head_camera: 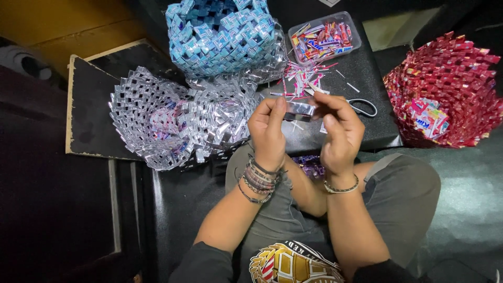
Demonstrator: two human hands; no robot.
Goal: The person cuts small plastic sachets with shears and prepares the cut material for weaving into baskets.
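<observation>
You sat with your knees apart and held both hands up in front of you. Your left hand and your right hand both pinched a shiny silver strip between them. Your left thumb and fingers gripped one end, and your right fingers gripped the other end. The strip sat in the air between your two hands, above the dark board in front of your legs.

Your left wrist wore many bracelets. Your right wrist wore one thin bracelet.

Just past your right hand, a pair of scissors lay on the board, partly hidden by your fingers. Small cut scraps of paper lay scattered on the board near your hands. Behind them stood a clear plastic box full of colorful wrappers.

To your left lay a silver woven piece, shaped a bit like a bowl. A blue woven basket stood behind it, touching it. Far to your right stood a red woven basket with some wrappers inside. Something purple showed in your lap, under your wrists.
</observation>
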